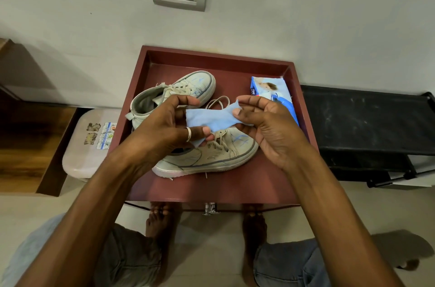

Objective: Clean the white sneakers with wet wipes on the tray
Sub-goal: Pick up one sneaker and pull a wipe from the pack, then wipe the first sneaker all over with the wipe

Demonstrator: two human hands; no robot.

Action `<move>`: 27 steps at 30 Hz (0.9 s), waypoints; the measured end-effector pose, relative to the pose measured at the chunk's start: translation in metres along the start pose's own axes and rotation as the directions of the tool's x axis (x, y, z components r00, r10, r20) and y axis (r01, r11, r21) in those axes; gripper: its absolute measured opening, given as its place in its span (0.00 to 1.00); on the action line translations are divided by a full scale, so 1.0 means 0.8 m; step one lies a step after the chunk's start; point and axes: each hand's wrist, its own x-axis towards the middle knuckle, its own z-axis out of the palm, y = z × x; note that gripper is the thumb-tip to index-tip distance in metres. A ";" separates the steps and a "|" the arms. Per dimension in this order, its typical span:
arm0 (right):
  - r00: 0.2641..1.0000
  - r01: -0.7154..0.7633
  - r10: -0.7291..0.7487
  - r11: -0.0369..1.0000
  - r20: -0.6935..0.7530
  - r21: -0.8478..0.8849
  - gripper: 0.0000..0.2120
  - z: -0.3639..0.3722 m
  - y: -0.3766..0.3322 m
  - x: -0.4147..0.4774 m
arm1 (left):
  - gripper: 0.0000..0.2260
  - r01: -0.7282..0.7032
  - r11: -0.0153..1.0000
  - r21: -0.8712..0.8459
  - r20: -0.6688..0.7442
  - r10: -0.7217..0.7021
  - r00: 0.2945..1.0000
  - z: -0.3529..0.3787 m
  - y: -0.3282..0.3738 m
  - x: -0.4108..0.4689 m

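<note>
- Left hand (164, 122) and right hand (266, 122) pinch the wet wipe (207, 117) — limp, light (likely slippery).
- Near sneaker (211, 155): soft upper — best held at the sole.

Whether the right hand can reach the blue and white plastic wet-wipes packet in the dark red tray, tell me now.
Probably yes: the right hand hovers beside the wet-wipes packet, nothing between them. It pinches a light blue wipe, though, and would have to release it first.
</note>
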 end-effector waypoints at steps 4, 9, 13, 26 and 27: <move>0.998 0.030 -0.035 0.995 -0.057 -0.095 0.14 -0.008 0.000 0.005 | 0.31 0.057 0.997 0.044 0.049 -0.059 0.997 -0.007 -0.001 0.001; 0.996 0.079 -0.085 0.986 -0.030 -0.146 0.14 -0.008 0.000 0.004 | 0.35 0.077 0.974 0.215 0.140 -0.109 0.984 -0.010 -0.003 0.003; 0.993 0.116 -0.113 0.986 0.029 -0.120 0.12 -0.008 -0.002 0.004 | 0.29 0.061 0.972 0.229 0.226 -0.114 0.967 -0.008 0.000 -0.002; 0.984 0.172 -0.163 0.974 0.069 -0.149 0.09 -0.005 0.005 0.006 | 0.07 -0.032 0.955 0.294 0.212 -0.032 0.977 0.002 0.003 -0.004; 0.984 0.174 -0.165 0.972 0.065 -0.161 0.08 -0.003 0.005 0.006 | 0.06 -0.047 0.958 0.284 0.208 -0.014 0.978 0.003 0.004 -0.004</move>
